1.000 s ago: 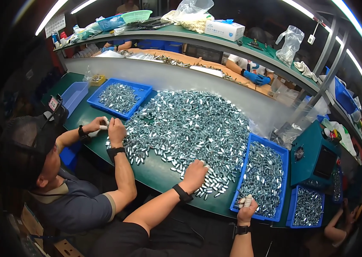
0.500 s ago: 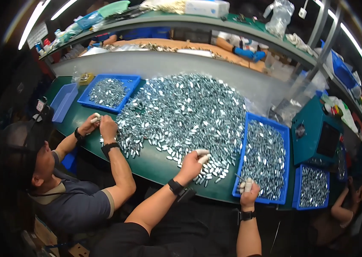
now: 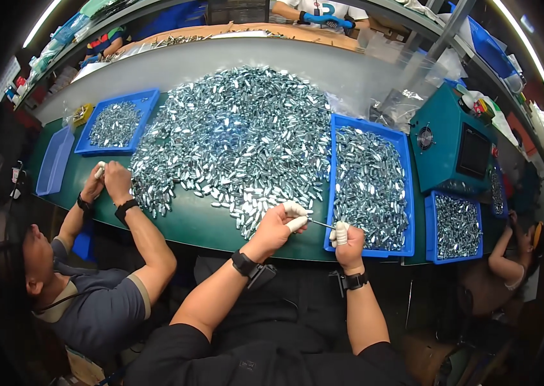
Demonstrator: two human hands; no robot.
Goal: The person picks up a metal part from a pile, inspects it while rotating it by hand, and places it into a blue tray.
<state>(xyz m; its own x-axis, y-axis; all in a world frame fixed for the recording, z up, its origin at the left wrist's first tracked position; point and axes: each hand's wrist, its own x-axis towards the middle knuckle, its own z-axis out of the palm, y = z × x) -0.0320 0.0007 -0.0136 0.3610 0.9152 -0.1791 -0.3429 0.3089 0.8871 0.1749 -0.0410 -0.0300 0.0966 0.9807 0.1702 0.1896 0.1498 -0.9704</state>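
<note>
My left hand (image 3: pixel 276 226) is closed in a pinch above the near edge of the pile, with white coverings on thumb and finger. What sits between those fingertips is hidden. My right hand (image 3: pixel 350 246), its fingers also wrapped in white, grips a thin metal rod (image 3: pixel 321 224) by the near front corner of a blue tray (image 3: pixel 411 193). The rod's far end reaches my left fingertips. Small shiny silver metal pieces (image 3: pixel 233 135) are heaped across the green table (image 3: pixel 188 222). More of the same pieces fill the blue tray.
A co-worker (image 3: pixel 101 302) sits at my left, hands together over the table. Beyond them stand a smaller blue tray (image 3: pixel 150 103) of pieces and a lilac-blue bin (image 3: pixel 53 164). To the right are a green machine (image 3: pixel 442 138) and another filled blue tray (image 3: pixel 431 228).
My hands have come together: the rod in my right hand now meets my left fingertips. The view has tilted, so the table sits higher and further left.
</note>
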